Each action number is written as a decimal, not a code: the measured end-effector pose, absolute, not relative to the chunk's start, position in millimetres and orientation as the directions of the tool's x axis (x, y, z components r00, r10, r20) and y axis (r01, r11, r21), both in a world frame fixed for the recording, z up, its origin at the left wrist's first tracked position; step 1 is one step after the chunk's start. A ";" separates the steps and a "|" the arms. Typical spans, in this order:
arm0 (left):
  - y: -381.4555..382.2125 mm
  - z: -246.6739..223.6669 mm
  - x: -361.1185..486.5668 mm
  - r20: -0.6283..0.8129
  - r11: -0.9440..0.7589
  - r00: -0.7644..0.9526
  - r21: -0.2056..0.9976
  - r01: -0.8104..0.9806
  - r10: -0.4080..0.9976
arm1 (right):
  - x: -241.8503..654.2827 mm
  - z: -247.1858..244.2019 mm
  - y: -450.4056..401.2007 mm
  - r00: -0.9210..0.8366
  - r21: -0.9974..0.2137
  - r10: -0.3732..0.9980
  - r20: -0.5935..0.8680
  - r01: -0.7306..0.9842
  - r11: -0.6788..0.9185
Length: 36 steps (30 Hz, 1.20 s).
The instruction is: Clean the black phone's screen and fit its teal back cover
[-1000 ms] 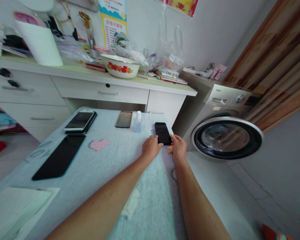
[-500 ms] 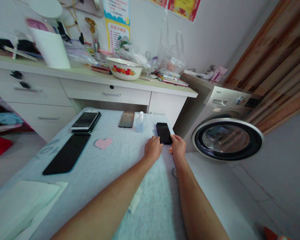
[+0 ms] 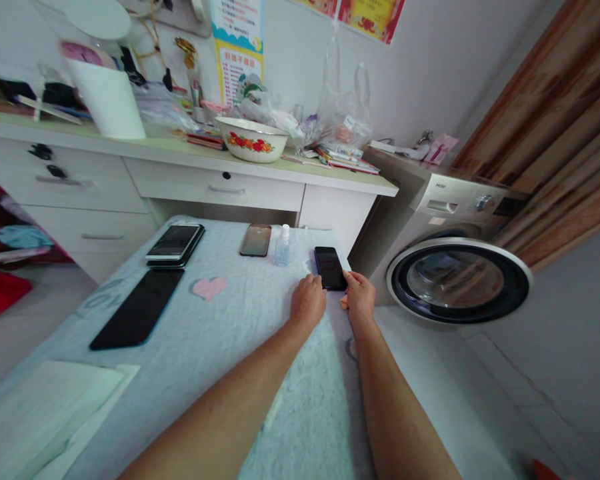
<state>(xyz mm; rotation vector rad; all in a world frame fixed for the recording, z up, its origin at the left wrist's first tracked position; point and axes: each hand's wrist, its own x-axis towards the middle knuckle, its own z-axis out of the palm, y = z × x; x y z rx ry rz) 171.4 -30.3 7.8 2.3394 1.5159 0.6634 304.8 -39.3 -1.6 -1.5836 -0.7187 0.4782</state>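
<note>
A black smartphone (image 3: 331, 269) lies screen up near the right edge of the cloth-covered table (image 3: 220, 333). My left hand (image 3: 308, 299) is curled at its lower left corner, fingers closed against the side. At the right edge, my right hand (image 3: 361, 294) pinches the phone between thumb and fingers. A small orange piece (image 3: 344, 303), perhaps cloth, shows beneath the right hand. Left of the phone stands a clear spray bottle (image 3: 282, 247) with a white cap, and beside that lies a phone case (image 3: 255, 240).
At the table's left are a stacked white-framed phone (image 3: 174, 241) and a long black tablet-like slab (image 3: 137, 309). White folded sheets (image 3: 55, 400) lie at the near left. Behind stands a desk with a flowered enamel bowl (image 3: 253, 141); a washing machine (image 3: 450, 220) is at right.
The whole view has shifted slightly, with the scene sitting a little further right. Both hands keep their places at the smartphone's edges.
</note>
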 end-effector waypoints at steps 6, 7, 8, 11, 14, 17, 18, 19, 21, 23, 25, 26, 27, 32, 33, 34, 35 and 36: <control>-29.2 7.7 156.7 0.211 -0.383 0.323 0.609 0.695 0.923 | 301.9 13.4 -54.0 0.732 -0.995 0.680 0.029 -0.047 0.093; -29.2 8.6 152.1 0.177 -0.356 0.320 0.634 0.687 0.931 | 301.2 16.6 -56.8 0.714 -0.990 0.699 0.018 -0.084 0.110; -29.6 10.0 146.9 0.136 -0.331 0.324 0.653 0.681 0.936 | 300.1 19.7 -59.4 0.689 -0.984 0.725 0.007 -0.125 0.128; -33.8 17.9 127.8 0.017 -0.281 0.365 0.674 0.684 0.931 | 292.4 28.1 -65.6 0.566 -0.952 0.823 -0.054 -0.277 0.128; -42.8 30.0 103.5 0.001 -0.298 0.394 0.656 0.693 0.919 | 274.1 36.0 -71.3 0.465 -0.938 0.878 -0.113 -0.342 0.060; -54.5 43.3 75.0 0.041 -0.346 0.410 0.616 0.708 0.911 | 244.4 44.3 -79.7 0.399 -0.950 0.906 -0.139 -0.312 -0.008; -58.4 47.3 64.7 0.051 -0.358 0.411 0.594 0.720 0.910 | 232.8 46.6 -83.0 0.374 -0.958 0.916 -0.143 -0.286 -0.032; -62.3 50.9 54.1 0.061 -0.357 0.395 0.570 0.740 0.917 | 220.9 48.2 -86.5 0.360 -0.965 0.922 -0.143 -0.258 -0.049; -69.2 56.7 32.0 0.043 -0.354 0.388 0.512 0.783 0.921 | 197.8 48.5 -93.6 0.310 -0.985 0.947 -0.087 -0.171 -0.035; -74.7 61.1 8.7 0.030 -0.350 0.373 0.419 0.838 0.927 | 178.0 43.5 -99.9 0.255 -0.998 0.967 -0.024 -0.064 -0.008; -78.2 64.9 -15.1 0.025 -0.323 0.331 0.300 0.898 0.943 | 163.7 33.9 -104.7 0.225 -0.999 0.974 0.033 0.042 0.024; -79.0 66.7 -27.0 0.027 -0.293 0.295 0.235 0.927 0.955 | 158.8 28.2 -106.3 0.208 -0.994 0.976 0.062 0.103 0.041; -79.0 68.3 -38.6 0.032 -0.251 0.249 0.174 0.952 0.968 | 155.5 22.4 -107.3 0.204 -0.984 0.975 0.090 0.168 0.056; -69.8 69.7 -87.1 0.040 0.084 -0.085 0.037 0.996 0.996 | 155.0 5.3 -106.6 0.153 -0.908 0.967 0.202 0.399 0.126; -67.0 68.4 -93.6 0.019 0.128 -0.129 0.037 0.991 0.991 | 156.3 4.9 -106.2 0.150 -0.897 0.965 0.217 0.421 0.136; -64.3 66.7 -98.9 -0.005 0.165 -0.165 0.041 0.985 0.986 | 157.6 5.2 -105.8 0.150 -0.888 0.962 0.229 0.437 0.143; -61.7 65.0 -102.8 -0.029 0.190 -0.188 0.048 0.981 0.982 | 158.8 5.9 -105.7 0.151 -0.882 0.959 0.238 0.448 0.148; -59.4 63.4 -105.5 -0.053 0.211 -0.208 0.056 0.976 0.977 | 159.6 6.7 -105.8 0.152 -0.877 0.958 0.243 0.456 0.150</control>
